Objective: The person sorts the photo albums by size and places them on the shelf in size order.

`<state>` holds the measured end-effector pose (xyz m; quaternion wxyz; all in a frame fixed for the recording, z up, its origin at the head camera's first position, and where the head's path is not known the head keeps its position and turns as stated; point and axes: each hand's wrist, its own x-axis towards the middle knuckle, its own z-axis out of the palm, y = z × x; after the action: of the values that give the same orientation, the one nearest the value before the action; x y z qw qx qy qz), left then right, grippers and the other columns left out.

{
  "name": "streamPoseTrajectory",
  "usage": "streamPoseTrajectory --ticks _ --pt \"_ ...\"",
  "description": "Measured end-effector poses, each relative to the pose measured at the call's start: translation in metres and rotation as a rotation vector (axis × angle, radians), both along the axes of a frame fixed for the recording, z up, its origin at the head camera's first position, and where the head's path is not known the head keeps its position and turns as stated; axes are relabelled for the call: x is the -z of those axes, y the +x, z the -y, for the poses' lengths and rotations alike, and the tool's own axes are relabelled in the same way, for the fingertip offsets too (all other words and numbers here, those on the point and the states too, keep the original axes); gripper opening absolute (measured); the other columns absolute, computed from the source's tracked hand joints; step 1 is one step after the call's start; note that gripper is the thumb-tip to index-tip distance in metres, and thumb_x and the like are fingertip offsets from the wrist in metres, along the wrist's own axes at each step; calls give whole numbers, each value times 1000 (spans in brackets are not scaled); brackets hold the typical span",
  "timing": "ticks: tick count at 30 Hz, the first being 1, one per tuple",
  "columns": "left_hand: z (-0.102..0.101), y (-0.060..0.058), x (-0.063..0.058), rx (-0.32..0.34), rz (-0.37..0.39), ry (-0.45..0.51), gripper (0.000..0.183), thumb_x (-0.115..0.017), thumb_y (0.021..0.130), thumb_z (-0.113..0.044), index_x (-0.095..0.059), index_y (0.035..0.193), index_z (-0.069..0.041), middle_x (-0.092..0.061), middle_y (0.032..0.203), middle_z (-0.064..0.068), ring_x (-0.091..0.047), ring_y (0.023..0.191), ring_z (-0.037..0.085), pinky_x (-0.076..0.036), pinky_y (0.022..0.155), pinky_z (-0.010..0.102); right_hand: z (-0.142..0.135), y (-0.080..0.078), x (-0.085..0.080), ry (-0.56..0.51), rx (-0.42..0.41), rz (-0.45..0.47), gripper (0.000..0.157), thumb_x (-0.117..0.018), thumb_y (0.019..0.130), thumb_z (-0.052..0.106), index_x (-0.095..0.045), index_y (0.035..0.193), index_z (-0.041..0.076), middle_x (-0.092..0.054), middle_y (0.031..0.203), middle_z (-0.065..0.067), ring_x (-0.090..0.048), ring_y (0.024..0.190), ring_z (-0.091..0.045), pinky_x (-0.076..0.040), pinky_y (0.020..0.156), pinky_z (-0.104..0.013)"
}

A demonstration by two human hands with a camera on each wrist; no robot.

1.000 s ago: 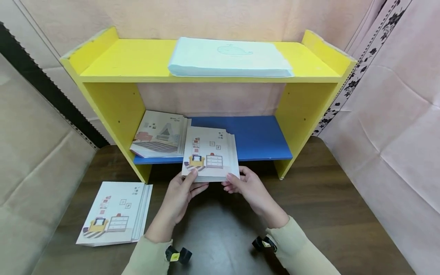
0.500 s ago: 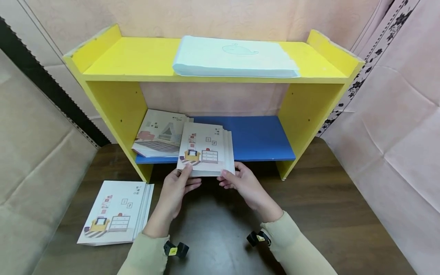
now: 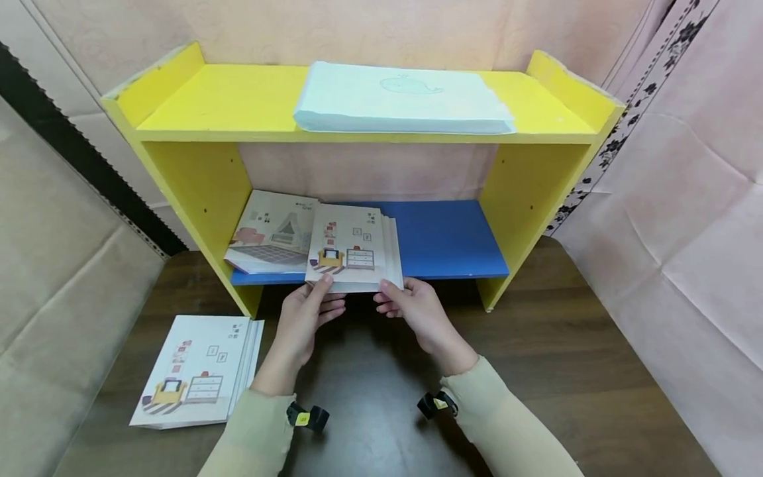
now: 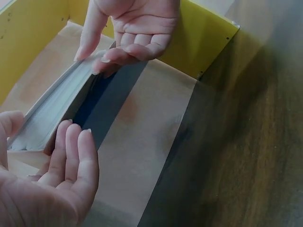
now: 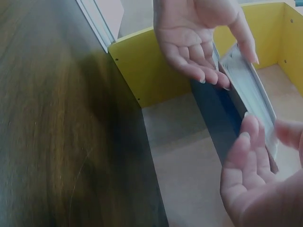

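A stack of white picture books [image 3: 352, 248], its cover printed with a yellow armchair and a drawer chest, lies over the front of the blue shelf [image 3: 438, 245]. My left hand [image 3: 303, 321] grips its near left corner, thumb on the cover and fingers beneath. At the near right corner my right hand [image 3: 420, 315] pinches it the same way. The left wrist view shows the page edges of the stack [image 4: 59, 104] facing me between both hands. To its left on the shelf, another stack of books [image 3: 274, 232] with a tent picture leans on the side panel.
The shelf belongs to a yellow bookcase [image 3: 220, 179] on a dark wooden table [image 3: 572, 371]. A similar stack of books [image 3: 193, 371] lies at the table's left. On the bookcase top rests a pale blue package [image 3: 405, 99] with a whale drawing. Fabric curtains [image 3: 673, 252] surround it.
Both hands have moved the stack of picture books forward and slightly left, further over the blue shelf and close beside the tent-cover books. The grip looks the same.
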<state>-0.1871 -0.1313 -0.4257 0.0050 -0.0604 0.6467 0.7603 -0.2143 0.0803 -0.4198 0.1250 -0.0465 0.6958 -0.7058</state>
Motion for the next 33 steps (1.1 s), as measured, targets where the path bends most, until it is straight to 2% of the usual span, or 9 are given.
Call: streamPoseTrajectory --ticks 3,5,9,15,18,26,29,33 --pt "-2 -5 -2 -38 23 -58 66 -59 87 -60 -61 117 -1 -68 105 18 -68 89 26 -56 81 35 5 -2 0 -3 53 16 40 -66 92 37 -64 107 0 -69 97 -23 -69 80 -25 -55 79 -47" --pt "-2 -8 -3 -54 43 -80 69 -59 86 -63 -64 111 1 -70 101 17 -68 88 25 -57 79 34 10 -3 2 -12 103 24 43 -67 91 41 -65 104 0 -69 96 -24 -70 77 -24 -57 73 -41" --pt "-1 -13 -4 -82 79 -107 73 -58 82 -69 -68 101 1 -71 93 15 -70 84 24 -58 74 34 23 -3 8 -63 214 8 46 -69 88 46 -66 98 2 -70 85 -19 -70 70 -24 -56 62 -32" --pt "-5 -19 -6 -88 103 -91 77 -57 83 -69 -69 102 5 -72 88 15 -71 77 23 -58 71 37 34 -3 12 -135 311 -14 45 -68 88 46 -69 93 2 -69 74 -13 -69 64 -23 -55 57 -31" --pt "-8 -20 -7 -91 111 -79 77 -57 83 -69 -69 102 5 -72 88 14 -71 77 22 -58 71 36 35 -3 11 -141 325 -10 44 -67 89 46 -69 91 2 -69 74 -12 -68 63 -23 -56 57 -33" --pt "-10 -18 -8 -84 109 -85 75 -54 84 -70 -69 104 2 -70 93 15 -69 79 23 -58 72 32 32 -3 8 -128 312 13 43 -67 89 47 -70 91 3 -69 76 -13 -67 64 -22 -55 57 -30" --pt "-10 -14 -7 -64 93 -98 70 -52 87 -68 -67 104 -1 -69 97 15 -67 85 26 -58 74 32 31 -2 9 -118 288 14 43 -66 90 46 -68 95 4 -69 78 -13 -67 65 -21 -54 58 -30" --pt "-7 -6 -3 -7 65 -158 64 -50 92 -62 -63 112 -2 -67 103 16 -64 92 31 -57 78 33 32 4 13 -78 215 1 44 -63 92 46 -64 102 4 -69 82 -14 -67 69 -23 -56 62 -33"
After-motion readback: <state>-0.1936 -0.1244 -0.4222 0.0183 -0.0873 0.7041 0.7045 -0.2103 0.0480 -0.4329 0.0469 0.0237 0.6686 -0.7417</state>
